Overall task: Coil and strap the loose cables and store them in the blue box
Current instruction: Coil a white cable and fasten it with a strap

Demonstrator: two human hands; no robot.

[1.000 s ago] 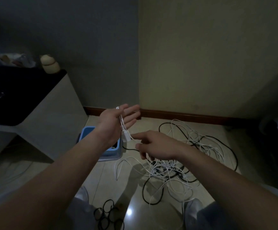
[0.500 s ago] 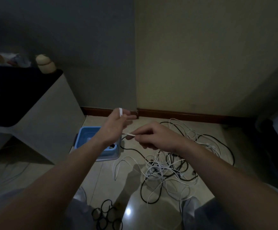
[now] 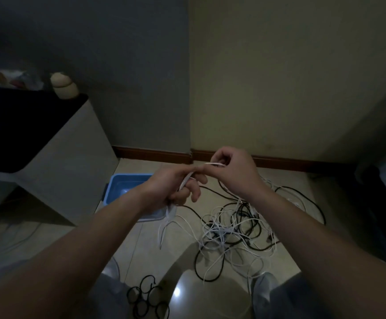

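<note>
The left hand [image 3: 164, 192] curls round loops of white cable [image 3: 169, 217], the right hand [image 3: 235, 173], at its 2 o'clock, pinches what seems the same cable's end, with the box [image 3: 120, 187] at the left hand's 9 o'clock and the tangle [image 3: 233, 229] at its 4 o'clock.

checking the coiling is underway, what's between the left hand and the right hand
In the head view, a short stretch of white cable spans the gap: the left hand holds it among its fingers, the right hand pinches it.
</note>
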